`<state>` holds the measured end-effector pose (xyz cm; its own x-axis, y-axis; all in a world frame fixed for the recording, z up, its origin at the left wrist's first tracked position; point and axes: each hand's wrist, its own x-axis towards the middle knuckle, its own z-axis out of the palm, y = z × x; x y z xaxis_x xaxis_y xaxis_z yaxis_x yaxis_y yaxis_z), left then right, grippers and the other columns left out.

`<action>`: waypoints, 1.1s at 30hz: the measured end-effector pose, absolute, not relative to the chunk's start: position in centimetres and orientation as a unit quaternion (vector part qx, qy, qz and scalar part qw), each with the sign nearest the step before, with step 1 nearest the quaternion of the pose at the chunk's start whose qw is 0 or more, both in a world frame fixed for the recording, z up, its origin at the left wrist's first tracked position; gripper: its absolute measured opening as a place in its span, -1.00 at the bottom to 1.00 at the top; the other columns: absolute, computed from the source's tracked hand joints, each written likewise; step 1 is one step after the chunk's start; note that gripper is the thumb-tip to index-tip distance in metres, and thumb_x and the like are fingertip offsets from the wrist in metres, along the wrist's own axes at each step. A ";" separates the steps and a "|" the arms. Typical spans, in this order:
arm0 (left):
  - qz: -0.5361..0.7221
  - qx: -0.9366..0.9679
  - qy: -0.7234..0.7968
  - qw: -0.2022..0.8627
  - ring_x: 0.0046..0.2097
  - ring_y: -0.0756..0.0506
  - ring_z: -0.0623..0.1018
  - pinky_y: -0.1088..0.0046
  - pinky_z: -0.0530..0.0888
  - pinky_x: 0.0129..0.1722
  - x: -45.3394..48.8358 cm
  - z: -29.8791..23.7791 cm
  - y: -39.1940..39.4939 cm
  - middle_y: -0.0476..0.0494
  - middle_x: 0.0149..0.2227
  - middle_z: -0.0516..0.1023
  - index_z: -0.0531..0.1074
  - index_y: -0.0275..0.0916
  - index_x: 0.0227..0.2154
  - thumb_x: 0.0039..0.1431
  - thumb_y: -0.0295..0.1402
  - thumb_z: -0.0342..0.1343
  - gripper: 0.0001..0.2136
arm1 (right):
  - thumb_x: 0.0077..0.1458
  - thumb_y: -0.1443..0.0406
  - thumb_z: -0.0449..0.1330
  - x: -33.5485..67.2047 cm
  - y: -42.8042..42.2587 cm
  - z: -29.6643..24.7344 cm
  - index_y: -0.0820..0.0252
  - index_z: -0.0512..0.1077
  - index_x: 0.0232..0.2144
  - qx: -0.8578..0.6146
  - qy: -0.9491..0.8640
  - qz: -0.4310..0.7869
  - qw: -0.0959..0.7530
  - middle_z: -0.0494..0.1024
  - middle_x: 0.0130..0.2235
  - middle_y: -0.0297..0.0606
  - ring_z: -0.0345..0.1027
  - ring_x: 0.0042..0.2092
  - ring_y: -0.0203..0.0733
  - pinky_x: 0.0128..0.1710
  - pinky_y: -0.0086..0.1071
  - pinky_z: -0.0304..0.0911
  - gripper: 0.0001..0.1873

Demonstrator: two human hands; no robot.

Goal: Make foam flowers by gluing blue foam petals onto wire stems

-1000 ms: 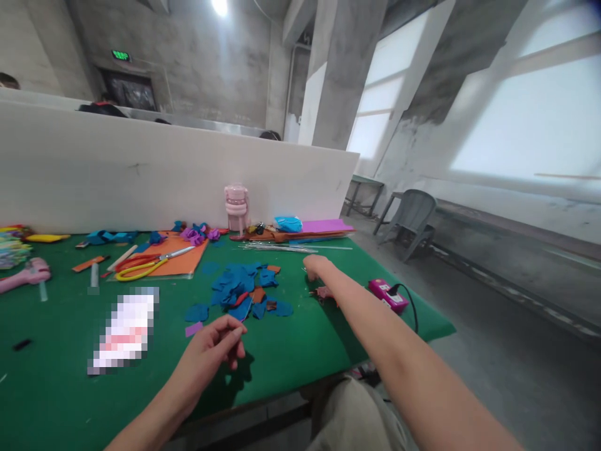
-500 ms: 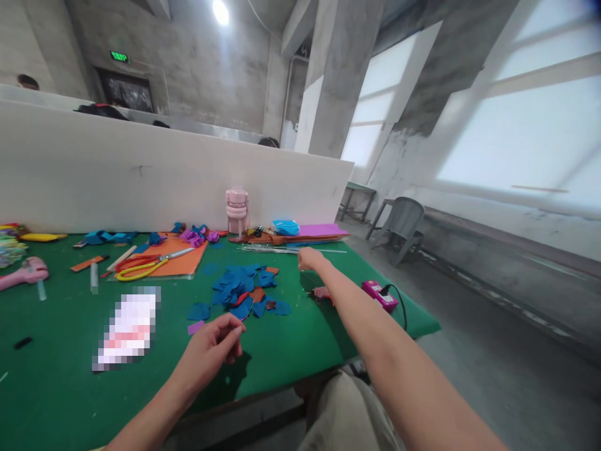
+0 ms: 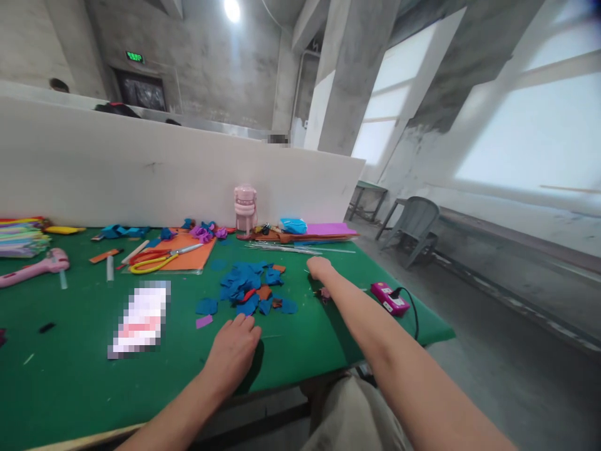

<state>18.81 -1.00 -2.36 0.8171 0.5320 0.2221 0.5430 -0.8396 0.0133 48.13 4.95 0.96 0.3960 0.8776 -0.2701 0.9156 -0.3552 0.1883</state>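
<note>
My left hand point(image 3: 237, 343) is palm down near the table's front edge, fingers curled under; whatever they may hold is hidden. Just beyond it lies a pile of cut blue pieces point(image 3: 244, 279), with a few brown and red scraps among them. A small purple piece point(image 3: 204, 321) rests left of the fingertips. My right hand point(image 3: 320, 269) is reached forward and closed, close to a bunch of thin wires point(image 3: 282, 247). A faint thin line shows at its fingers, too small to name. Under that forearm, a small pinkish tool point(image 3: 323, 294) is partly hidden.
Scissors with red and yellow handles point(image 3: 164, 260) lie on an orange sheet point(image 3: 195, 258). A pink bottle point(image 3: 245, 210) stands against the white partition point(image 3: 188, 169). A magenta power strip point(image 3: 389, 299) with a black cord sits near the right edge. A pink tool point(image 3: 40, 267) lies left.
My left hand has turned palm down and moved right, its fingers now curled at the table. The right hand stays closed and is slightly nearer. The view has shifted left.
</note>
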 end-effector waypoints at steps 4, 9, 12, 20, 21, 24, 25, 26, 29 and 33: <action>-0.107 -0.949 -0.293 0.041 -0.30 -0.13 0.35 0.35 0.26 -0.34 18.4 -1.5 -0.8 -0.20 -0.39 0.40 0.39 -0.26 -0.51 0.14 -0.51 -0.16 -0.76 | 0.11 0.24 0.08 47.1 4.5 3.6 0.29 0.30 -0.09 0.806 0.579 -0.035 0.116 0.37 -0.08 -0.11 0.31 -0.11 -0.15 -0.15 -0.21 0.27 -0.67; -0.060 -0.958 -0.281 -0.002 -0.30 -0.13 0.38 0.38 0.28 -0.35 17.6 -0.9 -0.1 -0.19 -0.40 0.43 0.40 -0.27 -0.48 0.14 -0.52 -0.16 -0.76 | 0.04 0.31 0.06 41.5 0.6 4.9 0.15 0.41 -0.27 0.760 0.648 -0.010 0.049 0.50 -0.21 -0.17 0.35 -0.15 -0.10 -0.24 -0.37 0.17 -0.81; -0.017 -0.962 -0.271 -0.038 -0.28 -0.13 0.41 0.40 0.28 -0.35 17.0 -0.9 0.3 -0.18 -0.39 0.44 0.42 -0.26 -0.47 0.10 -0.51 -0.11 -0.80 | -0.03 0.31 0.07 36.6 -3.2 2.4 0.14 0.42 -0.32 0.665 0.746 -0.010 0.027 0.53 -0.35 -0.19 0.39 -0.31 -0.11 -0.39 -0.39 0.13 -0.81; -0.068 -0.950 -0.279 -0.125 -0.29 -0.11 0.44 0.45 0.28 -0.35 15.4 0.5 2.3 -0.15 -0.39 0.48 0.47 -0.19 -0.40 0.11 -0.38 -0.10 -0.78 | 0.01 0.17 0.09 36.4 -4.2 0.0 0.13 0.41 -0.32 0.620 0.780 -0.042 -0.070 0.49 -0.28 -0.21 0.32 -0.21 -0.15 -0.34 -0.42 0.10 -0.78; -0.084 -0.948 -0.279 -0.128 -0.29 -0.11 0.44 0.46 0.28 -0.35 15.9 0.7 3.0 -0.15 -0.38 0.50 0.48 -0.19 -0.40 0.11 -0.39 -0.11 -0.77 | 0.04 0.18 0.07 37.6 -3.3 0.4 0.13 0.42 -0.32 0.646 0.755 -0.048 -0.104 0.49 -0.26 -0.22 0.31 -0.20 -0.17 -0.31 -0.42 0.09 -0.79; -0.108 -0.947 -0.278 -0.122 -0.28 -0.12 0.45 0.45 0.28 -0.33 18.5 0.8 5.4 -0.16 -0.37 0.53 0.51 -0.19 -0.41 0.09 -0.38 -0.10 -0.75 | 0.02 0.32 0.07 40.4 -0.9 0.6 0.17 0.44 -0.39 0.702 0.689 -0.096 -0.155 0.50 -0.29 -0.25 0.31 -0.25 -0.24 -0.32 -0.45 0.08 -0.85; -0.104 -0.947 -0.280 -0.117 -0.28 -0.12 0.45 0.45 0.28 -0.33 19.6 0.7 6.2 -0.16 -0.37 0.54 0.52 -0.20 -0.42 0.07 -0.39 -0.08 -0.76 | -0.02 0.33 0.11 40.9 -0.3 0.3 0.18 0.45 -0.42 0.704 0.684 -0.107 -0.157 0.51 -0.33 -0.26 0.31 -0.29 -0.25 -0.36 -0.46 0.07 -0.88; -0.101 -0.947 -0.282 -0.112 -0.28 -0.12 0.45 0.45 0.29 -0.32 20.7 0.6 6.8 -0.17 -0.38 0.54 0.52 -0.20 -0.43 0.06 -0.39 -0.07 -0.77 | -0.07 0.31 0.17 41.1 0.1 -0.2 0.19 0.46 -0.44 0.704 0.681 -0.119 -0.161 0.51 -0.37 -0.27 0.32 -0.33 -0.26 -0.39 -0.47 0.07 -0.90; -0.107 -0.946 -0.285 -0.111 -0.26 -0.13 0.46 0.44 0.30 -0.29 23.2 0.6 8.0 -0.16 -0.38 0.56 0.52 -0.22 -0.45 0.04 -0.42 -0.05 -0.78 | -0.19 0.29 0.26 40.9 0.6 -1.7 0.21 0.46 -0.50 0.701 0.673 -0.137 -0.192 0.50 -0.46 -0.29 0.31 -0.40 -0.27 -0.44 -0.48 0.07 -0.88; -0.199 -0.904 -0.301 -0.228 -0.29 -0.10 0.47 0.44 0.32 -0.31 24.4 1.0 7.7 -0.12 -0.34 0.54 0.47 -0.23 -0.41 0.06 -0.33 -0.04 -0.81 | -0.08 0.32 0.15 40.3 0.5 -1.8 0.21 0.45 -0.47 0.689 0.650 -0.137 -0.289 0.50 -0.41 -0.30 0.31 -0.35 -0.30 -0.36 -0.48 0.12 -0.91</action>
